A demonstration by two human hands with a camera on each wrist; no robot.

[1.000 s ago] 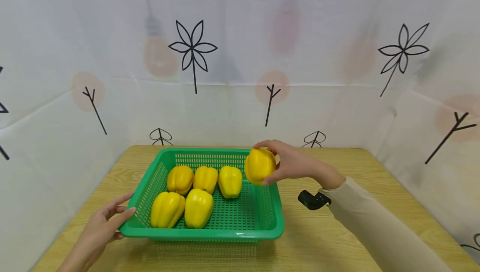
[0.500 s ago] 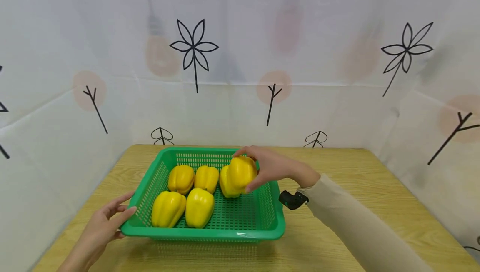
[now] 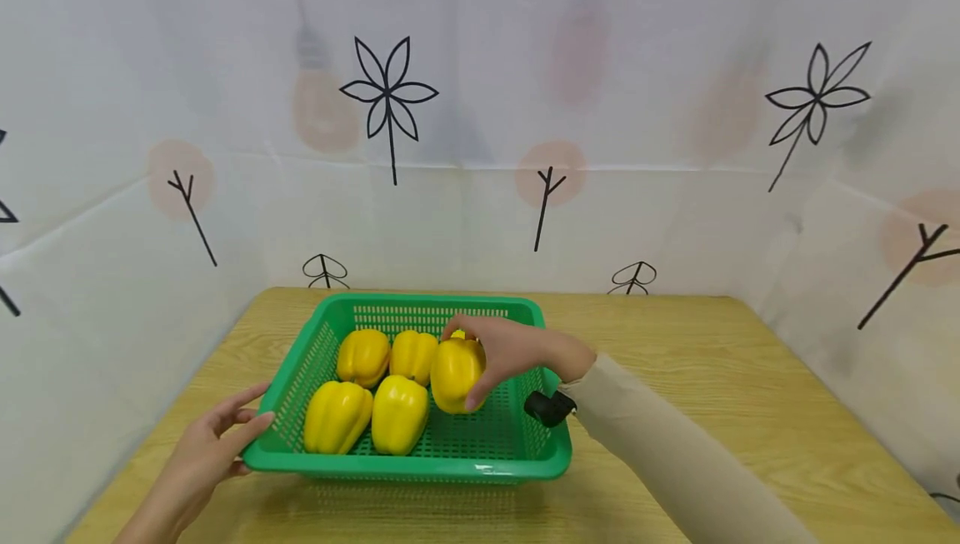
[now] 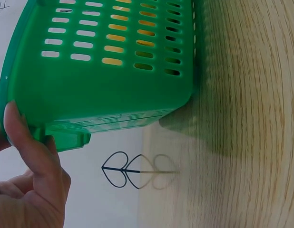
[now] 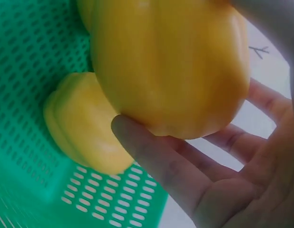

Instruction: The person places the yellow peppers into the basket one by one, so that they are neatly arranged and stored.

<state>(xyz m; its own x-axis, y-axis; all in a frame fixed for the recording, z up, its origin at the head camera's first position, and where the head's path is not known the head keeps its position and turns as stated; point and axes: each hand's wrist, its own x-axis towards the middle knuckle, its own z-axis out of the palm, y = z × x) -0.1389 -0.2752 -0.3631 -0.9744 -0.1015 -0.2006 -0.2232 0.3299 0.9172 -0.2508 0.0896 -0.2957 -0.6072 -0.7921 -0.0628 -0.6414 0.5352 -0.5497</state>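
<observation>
My right hand grips a yellow bell pepper between thumb and fingers, inside the green plastic basket toward its right half. In the right wrist view this bell pepper fills the upper middle, and another yellow pepper lies beyond it. Several more yellow bell peppers lie in the left and middle of the basket; one behind the held pepper is mostly hidden. At the basket's left side my left hand holds the rim, its fingers hooked at the corner in the left wrist view.
The basket stands on a light wood table. A white cloth printed with plants hangs behind and at both sides. A black wrist device sits at the right cuff. A dark cable shows at the far right edge.
My right hand has carried the held bell pepper left and down, from the basket's back right corner to in front of the pepper behind it. My left hand stays at the rim.
</observation>
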